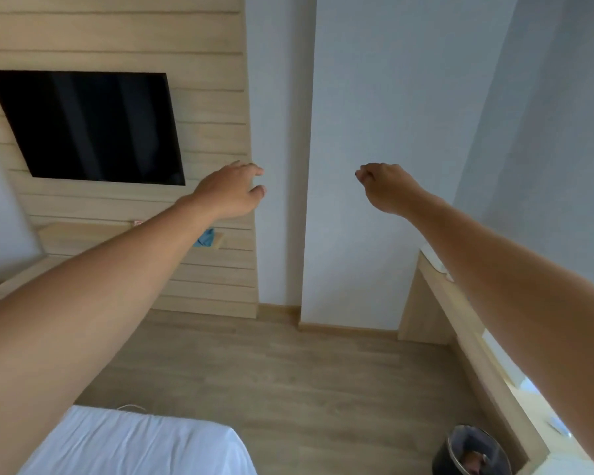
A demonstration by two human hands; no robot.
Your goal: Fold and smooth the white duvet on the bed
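Below, duvet [141,443] corner points toward floor [288,371].

Dark wall-mounted television [90,126] on wood-slat panel [206,97]. Small shelf [83,231] below holds blue item [204,238]. Wood floor [288,378]; black wastebasket [474,452] bottom right.
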